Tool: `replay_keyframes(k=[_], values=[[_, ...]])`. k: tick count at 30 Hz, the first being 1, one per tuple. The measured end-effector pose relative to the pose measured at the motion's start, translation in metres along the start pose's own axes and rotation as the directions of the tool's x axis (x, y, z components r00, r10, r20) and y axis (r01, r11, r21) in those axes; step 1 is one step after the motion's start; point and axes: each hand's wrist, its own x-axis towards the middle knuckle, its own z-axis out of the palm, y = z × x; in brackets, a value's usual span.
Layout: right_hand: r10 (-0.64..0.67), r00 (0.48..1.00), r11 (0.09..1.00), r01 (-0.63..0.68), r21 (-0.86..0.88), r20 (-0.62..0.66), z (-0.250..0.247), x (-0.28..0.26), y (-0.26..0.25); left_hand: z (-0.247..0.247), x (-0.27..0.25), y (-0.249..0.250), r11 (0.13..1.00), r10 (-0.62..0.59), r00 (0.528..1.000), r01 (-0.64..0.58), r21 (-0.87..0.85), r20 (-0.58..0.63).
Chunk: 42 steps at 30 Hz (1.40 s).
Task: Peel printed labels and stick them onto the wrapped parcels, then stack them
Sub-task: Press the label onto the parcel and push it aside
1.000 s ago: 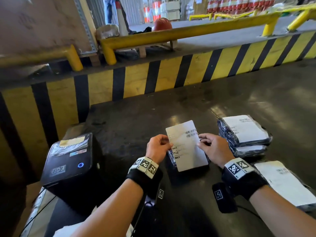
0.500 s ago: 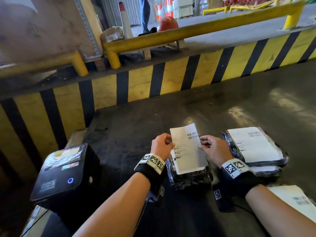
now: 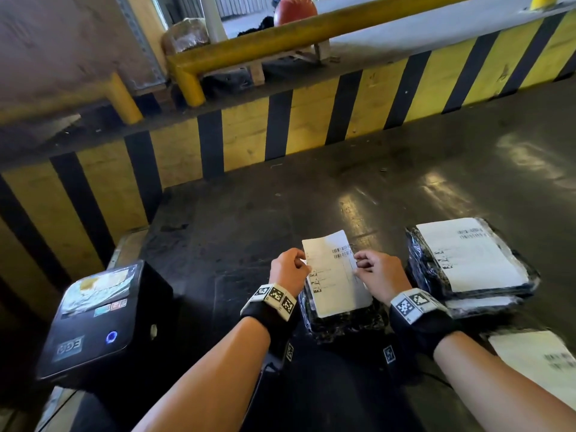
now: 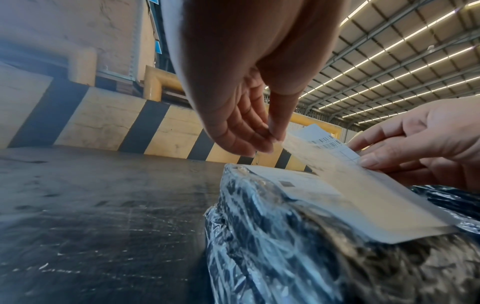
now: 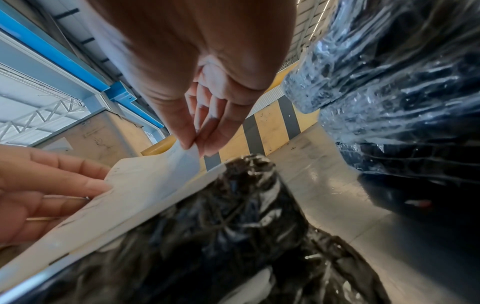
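Note:
A white printed label (image 3: 335,275) is held over a black film-wrapped parcel (image 3: 343,325) in front of me. My left hand (image 3: 301,264) pinches its left edge and my right hand (image 3: 358,265) pinches its right edge. In the left wrist view the label (image 4: 363,185) slopes: its near end lies on the parcel (image 4: 272,246) and its far end is lifted. A flat white sheet (image 4: 291,181) lies on the parcel's top under it. The right wrist view shows thumb and finger of my right hand (image 5: 196,144) closed on the label's (image 5: 135,195) corner.
A stack of labelled black parcels (image 3: 467,263) sits just right of my right hand. Another labelled parcel (image 3: 539,360) lies at the near right. A black label printer (image 3: 99,319) stands at the left. A yellow-and-black striped barrier (image 3: 280,126) bounds the dark table (image 3: 249,213) at the back.
The label has come down: its near end now lies on the parcel, which shows more below it. Both hands kept their pinch on its sides.

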Motion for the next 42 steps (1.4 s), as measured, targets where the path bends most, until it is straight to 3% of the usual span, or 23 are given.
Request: replay_keyframes(k=[15,19,21,24,26,31,34,37,42], values=[[0.000,1.000,0.999,0.001,-0.042,0.024,0.014,-0.004,0.012,0.018,0.004,-0.011,0.998,-0.060,0.997,0.059,0.016,0.048],[-0.018,0.999,0.989,0.024,-0.145,0.046,0.024,-0.005,0.012,0.019,0.001,-0.005,0.994,-0.102,0.992,0.099,0.042,0.072],[0.039,0.998,0.973,-0.028,-0.228,0.045,0.024,-0.005,0.008,0.017,-0.001,-0.003,0.991,-0.094,0.993,0.086,0.098,0.078],[0.118,0.989,0.950,-0.087,-0.299,0.087,0.017,-0.003,0.002,0.010,-0.010,-0.003,0.978,-0.016,0.994,-0.007,0.209,0.108],[0.057,0.992,0.939,-0.015,-0.343,0.114,0.017,0.002,-0.004,0.006,-0.024,-0.007,0.946,0.101,0.980,-0.147,0.289,0.170],[-0.140,0.954,0.896,0.236,-0.376,0.265,0.028,0.025,-0.042,0.017,-0.055,-0.034,0.774,0.307,0.858,-0.477,0.417,0.412],[-0.115,0.901,0.842,0.311,-0.440,0.417,0.047,0.039,-0.054,0.023,-0.058,-0.049,0.741,0.303,0.852,-0.492,0.457,0.426],[0.034,0.844,0.768,0.321,-0.554,0.536,0.056,0.040,-0.048,0.023,-0.059,-0.052,0.730,0.299,0.850,-0.496,0.470,0.433],[0.148,0.857,0.737,0.237,-0.633,0.493,0.035,0.041,-0.022,0.022,-0.065,-0.057,0.720,0.282,0.839,-0.506,0.475,0.465]])
